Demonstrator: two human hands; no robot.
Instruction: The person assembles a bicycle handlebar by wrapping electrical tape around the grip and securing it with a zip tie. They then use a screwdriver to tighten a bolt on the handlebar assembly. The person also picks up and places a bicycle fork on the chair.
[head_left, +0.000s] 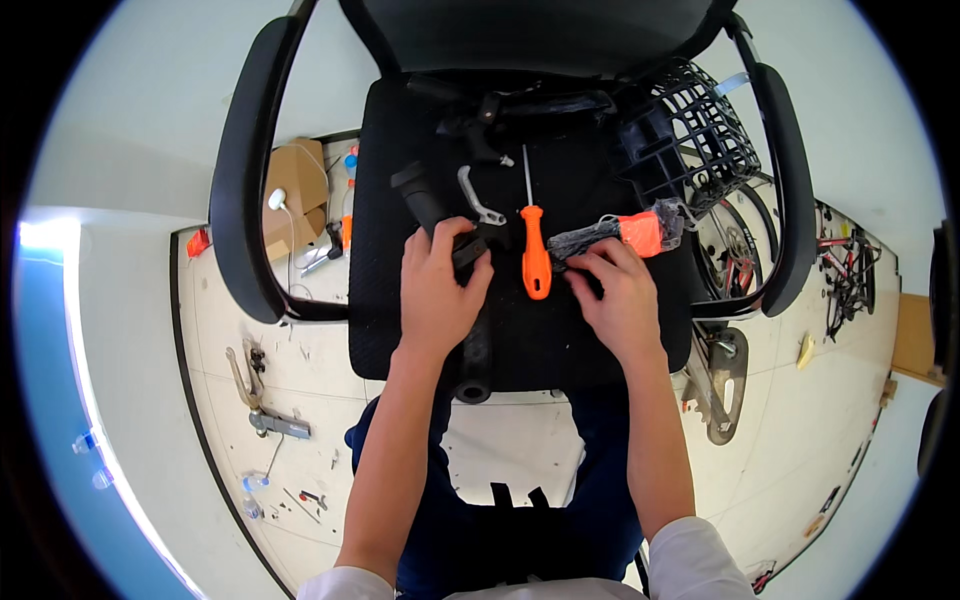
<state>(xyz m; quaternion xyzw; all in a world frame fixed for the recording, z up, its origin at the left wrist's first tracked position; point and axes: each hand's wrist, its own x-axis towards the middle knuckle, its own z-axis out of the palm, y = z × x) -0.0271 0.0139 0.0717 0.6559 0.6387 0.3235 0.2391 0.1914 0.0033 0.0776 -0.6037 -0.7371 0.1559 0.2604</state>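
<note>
**White sleeves [700, 560] below, two bare hands over one black chair seat [560, 350]**

At far left, one padded armrest [245, 180] fences the seat; past it, one grey metal tool [285, 425] and one brown carton [312, 185] lie on the floor. One black tubular piece [420, 200] lies just beyond the left hand [437, 290], whose thumb and forefinger close on one small black part [468, 252] at the seat's left half. One silver lever [480, 198] lies beyond that. One orange-handled screwdriver [536, 255] lies between the hands. Just right, one clear-wrapped dark packet [582, 238] has an orange end, any writing too small to read; the right hand [622, 300] touches its near edge, thumb and forefinger slightly apart, and I cannot tell whether they pinch it. One black lattice basket [655, 147] sits behind, near the second armrest [790, 190].
</note>
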